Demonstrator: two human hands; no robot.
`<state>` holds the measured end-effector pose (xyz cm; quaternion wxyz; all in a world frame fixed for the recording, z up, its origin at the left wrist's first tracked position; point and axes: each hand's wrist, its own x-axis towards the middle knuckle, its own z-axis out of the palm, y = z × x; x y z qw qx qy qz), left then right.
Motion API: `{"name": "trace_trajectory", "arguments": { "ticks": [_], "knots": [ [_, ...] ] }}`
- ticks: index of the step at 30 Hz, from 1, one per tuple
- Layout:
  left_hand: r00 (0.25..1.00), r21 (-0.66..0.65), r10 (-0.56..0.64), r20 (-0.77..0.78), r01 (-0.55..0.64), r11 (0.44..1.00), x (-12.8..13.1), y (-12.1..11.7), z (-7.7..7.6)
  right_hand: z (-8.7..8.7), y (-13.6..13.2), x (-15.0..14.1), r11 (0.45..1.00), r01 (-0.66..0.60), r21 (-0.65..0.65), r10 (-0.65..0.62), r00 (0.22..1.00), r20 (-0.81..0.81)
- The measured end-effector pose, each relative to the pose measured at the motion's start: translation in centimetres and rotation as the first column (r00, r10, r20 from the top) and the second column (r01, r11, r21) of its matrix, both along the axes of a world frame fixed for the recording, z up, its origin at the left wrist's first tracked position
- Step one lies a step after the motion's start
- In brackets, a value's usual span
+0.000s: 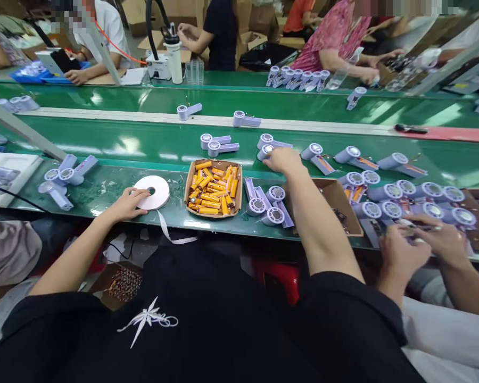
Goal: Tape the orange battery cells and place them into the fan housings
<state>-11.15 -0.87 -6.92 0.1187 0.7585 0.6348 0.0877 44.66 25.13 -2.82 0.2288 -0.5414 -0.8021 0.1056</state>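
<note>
My left hand (128, 204) grips the left edge of a roll of white tape (159, 192) lying flat on the near ledge; the tape's loose end hangs over the edge. My right hand (282, 158) reaches out over the green belt, its fingers closed on the round head of a lilac handheld fan body (265, 152). Another fan body (279, 143) lies just behind that one. Between my arms sits a cardboard box (186, 199) full of orange battery cells (211, 189). Several fan bodies (272, 216) lie beside the box, near my right forearm.
A brown carton (353, 227) with small dark parts is partly behind my right arm. At right, a co-worker's hands (411, 247) work beside many fan bodies (427, 191). More fan bodies (67, 174) lie at left. People sit across the belt (143, 130).
</note>
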Motion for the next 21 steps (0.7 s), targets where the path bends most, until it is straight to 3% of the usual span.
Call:
{"name": "trace_trajectory", "arguments": {
  "ticks": [2, 5, 7, 9, 11, 13, 14, 16, 18, 20, 21],
  "knots": [
    [1.0, 0.065, 0.01, -0.004, -0.009, 0.998, 1.1, -0.1, 0.1, 1.5, -4.9, -4.1, 0.999, -0.049, -0.012, 0.048, 0.997, -0.064],
    [0.999, 0.264, 0.036, 0.027, -0.042, 0.964, 4.0, -2.0, 1.2, 1.8, -15.1, -10.8, 0.948, -0.281, -0.147, 0.227, 0.925, -0.304],
    [0.998, 0.408, 0.005, 0.057, -0.027, 0.913, 6.1, -4.1, 1.9, 0.7, -21.6, -14.9, 0.825, -0.473, -0.309, 0.326, 0.846, -0.423],
    [0.995, 0.513, -0.057, 0.077, 0.01, 0.858, 7.7, -6.0, 2.3, -0.8, -26.4, -18.1, 0.659, -0.644, -0.388, 0.405, 0.739, -0.538],
    [0.986, 0.569, -0.107, 0.125, 0.017, 0.822, 8.6, -7.1, 2.3, -2.4, -28.9, -20.1, 0.524, -0.759, -0.388, 0.502, 0.642, -0.579],
    [0.96, 0.565, -0.121, 0.253, -0.045, 0.824, 8.7, -7.2, 1.8, -3.4, -29.2, -20.7, 0.467, -0.795, -0.388, 0.582, 0.606, -0.542],
    [0.936, 0.537, -0.108, 0.335, -0.095, 0.838, 8.5, -7.1, 1.4, -3.7, -28.7, -20.5, 0.472, -0.785, -0.401, 0.596, 0.619, -0.511],
    [0.881, 0.454, -0.058, 0.47, -0.185, 0.872, 8.2, -6.7, 0.4, -3.7, -26.6, -19.2, 0.541, -0.73, -0.418, 0.56, 0.683, -0.469],
    [0.859, 0.392, -0.012, 0.512, -0.221, 0.893, 7.9, -6.4, -0.7, -3.2, -23.4, -17.4, 0.707, -0.603, -0.369, 0.451, 0.787, -0.421],
    [0.873, 0.37, 0.006, 0.487, -0.213, 0.904, 7.9, -6.0, -1.5, -2.6, -19.7, -16.0, 0.89, -0.388, -0.239, 0.312, 0.901, -0.3],
    [0.887, 0.367, 0.011, 0.461, -0.202, 0.908, 8.0, -5.8, -1.8, -2.4, -17.8, -15.6, 0.939, -0.302, -0.166, 0.268, 0.943, -0.199]
  ]
}}
